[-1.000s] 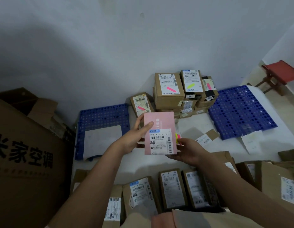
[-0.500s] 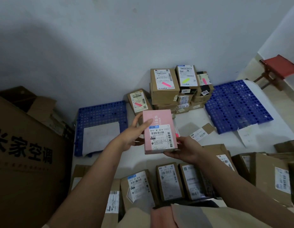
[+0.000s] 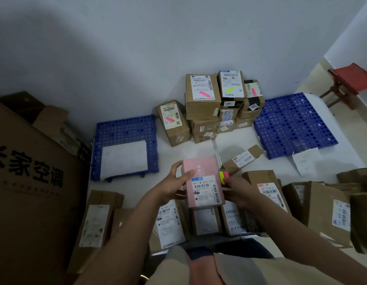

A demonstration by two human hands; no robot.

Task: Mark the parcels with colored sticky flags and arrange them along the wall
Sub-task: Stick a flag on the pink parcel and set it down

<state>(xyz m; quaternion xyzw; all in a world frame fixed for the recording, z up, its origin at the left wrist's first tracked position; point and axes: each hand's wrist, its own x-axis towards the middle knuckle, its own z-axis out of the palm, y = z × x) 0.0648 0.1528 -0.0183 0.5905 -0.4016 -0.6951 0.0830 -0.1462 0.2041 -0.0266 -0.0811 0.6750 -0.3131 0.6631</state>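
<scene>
A pink parcel (image 3: 201, 177) with a white shipping label is held low over the front row of brown parcels (image 3: 205, 223). My left hand (image 3: 172, 186) grips its left edge, thumb near the top corner. My right hand (image 3: 238, 191) is at the parcel's right edge and pinches a small pad of sticky flags (image 3: 223, 176), yellow and pink. Against the wall stands a stack of flagged parcels (image 3: 203, 95) with pink and yellow-green flags on their labels. One more flagged parcel (image 3: 172, 122) leans to the left of the stack.
Two blue perforated pallets lie on the white floor, one at the left (image 3: 125, 132) with a paper sheet on it, one at the right (image 3: 291, 124). A large printed carton (image 3: 28, 182) fills the left. More brown parcels (image 3: 330, 210) sit at right. A red stool (image 3: 351, 79) stands far right.
The pink parcel has come down and toward me, closer to the front row. My right hand has shifted to the parcel's right edge, and the flag pad now shows clearly beside it.
</scene>
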